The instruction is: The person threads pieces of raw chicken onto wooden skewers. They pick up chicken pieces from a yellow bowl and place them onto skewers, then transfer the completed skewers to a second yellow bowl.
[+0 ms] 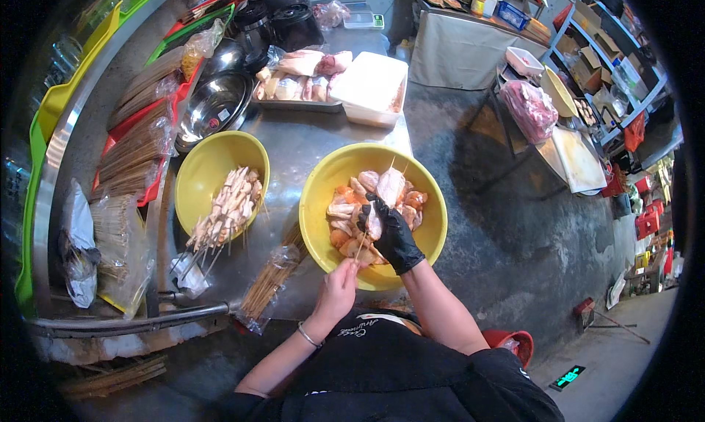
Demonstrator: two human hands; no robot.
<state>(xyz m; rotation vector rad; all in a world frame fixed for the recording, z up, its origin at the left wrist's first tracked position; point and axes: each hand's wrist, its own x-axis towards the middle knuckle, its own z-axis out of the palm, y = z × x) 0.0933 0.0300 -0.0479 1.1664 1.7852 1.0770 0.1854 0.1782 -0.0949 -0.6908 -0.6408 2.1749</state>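
My right hand (395, 236), in a black glove, grips a raw chicken wing piece (390, 186) above a large yellow bowl (316, 229). Thin bamboo skewers (361, 247) run through the meat, and pointed tips show beyond its far end. Bare except for a bracelet at the wrist, my left hand (337, 290) pinches the skewers' near ends at the bowl's front rim. More raw chicken pieces (344, 210) lie in the bowl, some orange-tinted. To the left, a smaller yellow bowl (201, 174) holds several loaded skewers (234, 201), their handles jutting over the near rim.
A bagged bundle of bamboo skewers (270, 290) lies between the bowls on the metal table (286, 168). Behind are a tray of raw meat (297, 86), a white lidded tub (372, 86) and steel bowls (212, 111). Skewer bundles (135, 152) fill red trays at left.
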